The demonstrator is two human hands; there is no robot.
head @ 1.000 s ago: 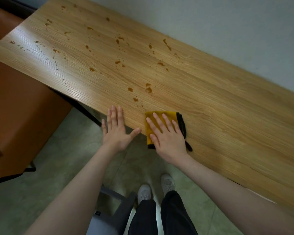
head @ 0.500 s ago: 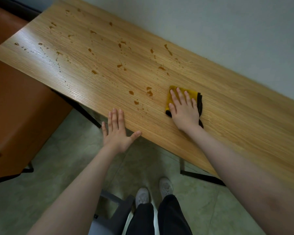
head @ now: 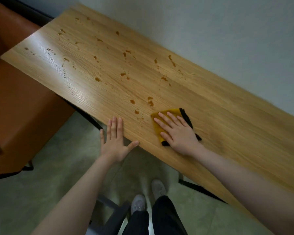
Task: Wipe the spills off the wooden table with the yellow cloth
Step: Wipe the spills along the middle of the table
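Starting at the left, 1 orange seat [head: 19, 106] is seen beside the table [head: 227, 133], whose left end is dotted with brown spills [head: 126, 73]; they are too many and too small for a sure count, though roughly 20 larger drops are made out. The left hand [head: 115, 141] is laid flat at the near edge, palm down, 4 fingers held together and stretched onto the wood, the thumb spread to the right along the edge; nothing is gripped by it. Its forearm is extended straight from the lower left. Just right of it, 1 yellow cloth [head: 157, 126] with a black hem is pressed onto the table near the front edge, just below the nearest drops. The right hand [head: 178, 133] is laid flat on the cloth, fingers spread and pointing up-left, pressing rather than pinching. Below, 2 pale shoes [head: 157, 187] are seen on the floor [head: 41, 192].
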